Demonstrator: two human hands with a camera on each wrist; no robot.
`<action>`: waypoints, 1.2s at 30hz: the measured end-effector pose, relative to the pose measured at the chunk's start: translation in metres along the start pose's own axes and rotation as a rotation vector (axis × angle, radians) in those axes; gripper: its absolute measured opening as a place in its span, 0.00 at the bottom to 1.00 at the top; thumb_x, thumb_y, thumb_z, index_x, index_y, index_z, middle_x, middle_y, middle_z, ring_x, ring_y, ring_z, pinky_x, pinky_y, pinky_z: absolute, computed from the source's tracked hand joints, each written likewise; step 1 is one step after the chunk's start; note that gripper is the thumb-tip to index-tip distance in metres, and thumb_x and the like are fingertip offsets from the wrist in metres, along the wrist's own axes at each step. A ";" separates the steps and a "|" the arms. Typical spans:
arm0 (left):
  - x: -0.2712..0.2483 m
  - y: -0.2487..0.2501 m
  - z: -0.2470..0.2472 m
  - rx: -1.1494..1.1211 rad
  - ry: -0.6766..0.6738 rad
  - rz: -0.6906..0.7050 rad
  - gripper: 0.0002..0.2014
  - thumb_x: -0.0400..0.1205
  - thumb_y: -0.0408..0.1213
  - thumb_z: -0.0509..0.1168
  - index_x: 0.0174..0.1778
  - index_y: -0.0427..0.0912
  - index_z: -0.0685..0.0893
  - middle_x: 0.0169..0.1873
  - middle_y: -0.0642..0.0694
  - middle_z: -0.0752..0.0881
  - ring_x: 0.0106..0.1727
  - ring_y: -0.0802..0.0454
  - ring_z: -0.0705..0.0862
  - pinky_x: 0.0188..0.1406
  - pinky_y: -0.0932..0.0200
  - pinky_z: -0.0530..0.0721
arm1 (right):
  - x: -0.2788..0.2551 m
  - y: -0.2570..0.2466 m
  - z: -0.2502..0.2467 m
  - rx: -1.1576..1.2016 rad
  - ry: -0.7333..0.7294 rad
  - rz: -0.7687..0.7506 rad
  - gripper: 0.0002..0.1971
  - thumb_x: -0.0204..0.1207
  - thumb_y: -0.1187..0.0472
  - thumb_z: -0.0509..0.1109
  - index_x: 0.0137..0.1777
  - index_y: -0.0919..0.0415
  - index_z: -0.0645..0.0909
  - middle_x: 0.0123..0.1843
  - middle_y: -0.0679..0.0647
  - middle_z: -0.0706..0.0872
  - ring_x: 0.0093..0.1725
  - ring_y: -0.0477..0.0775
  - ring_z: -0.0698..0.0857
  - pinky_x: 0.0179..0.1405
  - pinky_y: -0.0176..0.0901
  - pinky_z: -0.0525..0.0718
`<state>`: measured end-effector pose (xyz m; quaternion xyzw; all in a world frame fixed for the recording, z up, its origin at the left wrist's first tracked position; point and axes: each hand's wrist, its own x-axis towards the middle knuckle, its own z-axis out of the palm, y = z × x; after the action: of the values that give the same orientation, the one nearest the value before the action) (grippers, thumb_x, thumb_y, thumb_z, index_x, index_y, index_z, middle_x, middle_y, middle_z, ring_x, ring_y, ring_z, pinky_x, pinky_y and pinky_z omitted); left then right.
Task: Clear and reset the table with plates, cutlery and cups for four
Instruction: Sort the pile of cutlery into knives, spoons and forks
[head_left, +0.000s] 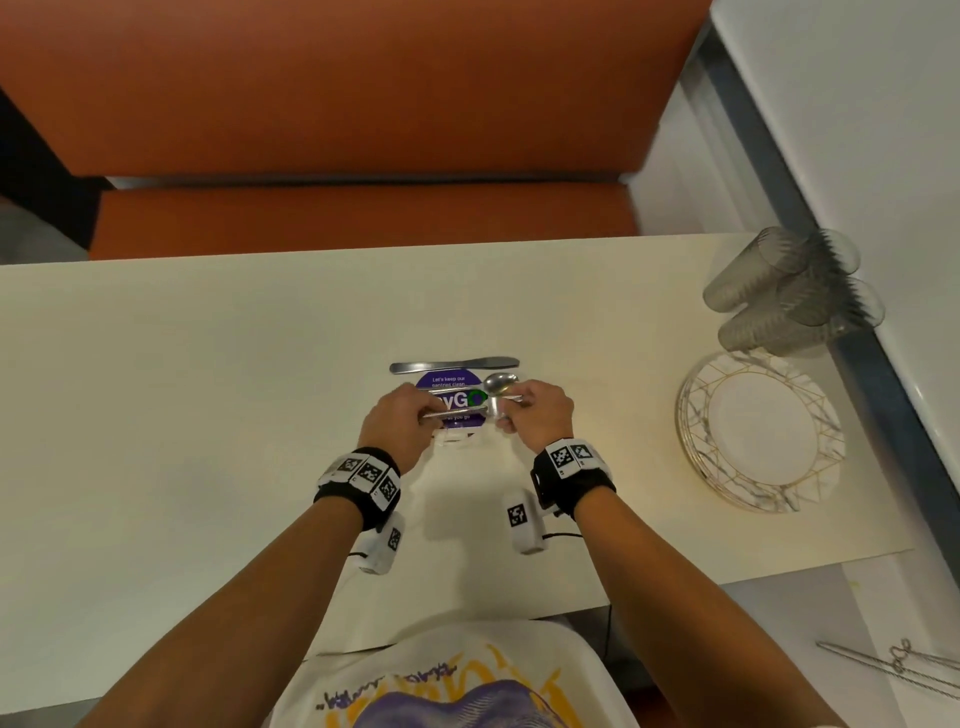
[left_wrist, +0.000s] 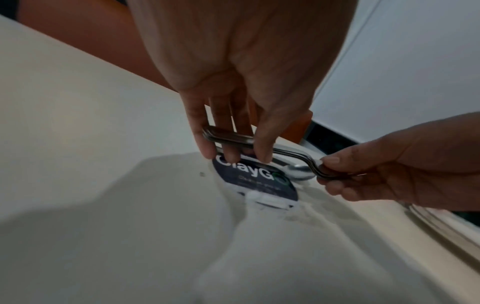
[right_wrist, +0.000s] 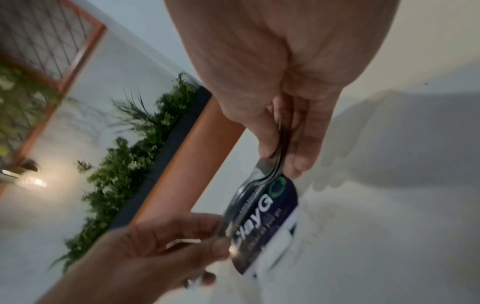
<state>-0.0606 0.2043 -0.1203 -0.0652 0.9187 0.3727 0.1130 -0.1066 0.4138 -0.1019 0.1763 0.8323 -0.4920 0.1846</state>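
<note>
Steel cutlery bundle (left_wrist: 233, 139), apparently forks, was pinched by left hand (head_left: 400, 421) at handles and right hand (head_left: 540, 415) at necks above table (head_left: 208, 389) sticker (left_wrist: 257, 181); stiff, slippery, best gripped mid-handle

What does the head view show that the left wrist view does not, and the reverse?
Only the head view shows the knife lying beyond the purple sticker, the clustered glasses and the stacked plates at the table's right end. Only the left wrist view shows the left hand's fingertips pinching the bundled cutlery handles. Both show the left hand and right hand holding that cutlery over the sticker, with a spoon below.
</note>
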 end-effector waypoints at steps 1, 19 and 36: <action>0.002 -0.001 0.000 0.064 0.010 0.016 0.08 0.82 0.37 0.75 0.56 0.48 0.93 0.53 0.49 0.86 0.51 0.50 0.84 0.53 0.51 0.85 | -0.001 0.001 0.003 -0.013 -0.007 0.013 0.04 0.73 0.68 0.79 0.47 0.62 0.89 0.39 0.60 0.93 0.30 0.55 0.92 0.35 0.41 0.91; 0.008 -0.020 0.016 0.179 0.055 -0.006 0.08 0.79 0.34 0.76 0.53 0.41 0.93 0.51 0.42 0.88 0.56 0.38 0.81 0.57 0.42 0.82 | 0.019 0.021 0.029 -0.068 0.053 0.083 0.09 0.69 0.65 0.84 0.40 0.54 0.86 0.41 0.58 0.92 0.41 0.62 0.93 0.49 0.58 0.93; 0.023 0.120 0.069 -0.017 -0.107 0.219 0.07 0.85 0.39 0.66 0.54 0.48 0.89 0.46 0.53 0.87 0.45 0.55 0.84 0.49 0.58 0.83 | -0.010 0.065 -0.129 -0.029 0.247 -0.105 0.07 0.80 0.67 0.70 0.48 0.58 0.89 0.42 0.56 0.92 0.36 0.58 0.91 0.41 0.47 0.91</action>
<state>-0.0963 0.3379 -0.0938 0.0547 0.9098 0.3936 0.1199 -0.0846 0.5565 -0.0885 0.1890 0.8638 -0.4634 0.0572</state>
